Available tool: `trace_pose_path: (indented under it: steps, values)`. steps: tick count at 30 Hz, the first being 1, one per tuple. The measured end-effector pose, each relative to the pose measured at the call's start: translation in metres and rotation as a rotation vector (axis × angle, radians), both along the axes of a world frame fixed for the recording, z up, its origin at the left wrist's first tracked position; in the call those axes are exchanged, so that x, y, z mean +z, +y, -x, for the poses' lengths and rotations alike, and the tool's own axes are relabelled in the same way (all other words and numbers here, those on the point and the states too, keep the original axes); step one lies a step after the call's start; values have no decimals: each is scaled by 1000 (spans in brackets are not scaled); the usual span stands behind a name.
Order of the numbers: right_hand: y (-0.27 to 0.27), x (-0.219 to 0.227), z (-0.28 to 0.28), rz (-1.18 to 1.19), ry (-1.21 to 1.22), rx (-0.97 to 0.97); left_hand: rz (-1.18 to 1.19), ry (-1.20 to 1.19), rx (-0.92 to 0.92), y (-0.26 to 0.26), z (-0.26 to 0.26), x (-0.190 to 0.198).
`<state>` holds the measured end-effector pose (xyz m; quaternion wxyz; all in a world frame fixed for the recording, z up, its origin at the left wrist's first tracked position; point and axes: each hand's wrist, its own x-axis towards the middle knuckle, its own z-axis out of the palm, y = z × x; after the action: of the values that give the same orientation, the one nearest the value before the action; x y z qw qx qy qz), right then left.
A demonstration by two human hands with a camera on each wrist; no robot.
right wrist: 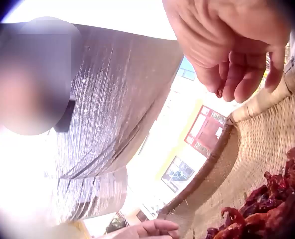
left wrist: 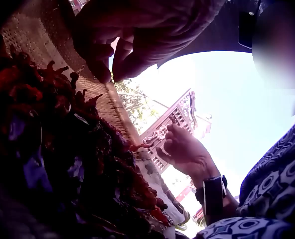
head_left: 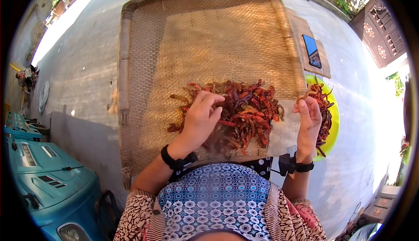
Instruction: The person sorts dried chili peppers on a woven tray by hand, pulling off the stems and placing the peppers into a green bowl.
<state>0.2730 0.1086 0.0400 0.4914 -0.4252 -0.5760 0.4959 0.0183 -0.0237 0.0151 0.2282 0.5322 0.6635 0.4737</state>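
A heap of dried red chilies (head_left: 248,116) lies on the near part of a large woven bamboo tray (head_left: 289,31). My left hand (head_left: 200,116) hovers at the heap's left side, fingers loosely bent, with a gap between thumb and index finger and nothing visible between them. Over the tray's right rim, my right hand (head_left: 309,121) pinches a dried chili (right wrist: 219,92) between thumb and fingertips; only a small red end of it shows in the right wrist view. Just beyond this hand stands a yellow-green basin (head_left: 335,129) holding more dried chilies (head_left: 324,121).
A phone (head_left: 311,51) lies on a piece of cardboard (head_left: 325,64) right of the tray. Pale sheet material (head_left: 283,132) shows at the tray's near right corner. On the left, a teal vehicle (head_left: 56,175) stands on the concrete floor (head_left: 83,92).
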Motion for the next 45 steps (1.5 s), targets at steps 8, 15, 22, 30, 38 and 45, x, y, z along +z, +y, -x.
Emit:
trace_pose_path:
  steps: [8, 15, 22, 30, 38, 45]
  values:
    - [14, -15, -57, 326, 612, -72, 76, 383, -93, 26, -18, -1]
    - [-18, -37, -16, 158, 24, 206, 103, 650, -104, 51, -24, -13]
    - [-33, -27, 5, 92, -45, 301, 100, 502, -97, 35, -35, 21]
    - [-39, -18, 20, 168, -272, 402, 166, 182, -230, 20, -33, 17]
    - [7, -21, -29, 231, 291, 6, 33, 357, -30, 40, -1, 3]
    - [20, -40, -55, 417, 723, 27, -106, 604, -33, 84, 3, -10]
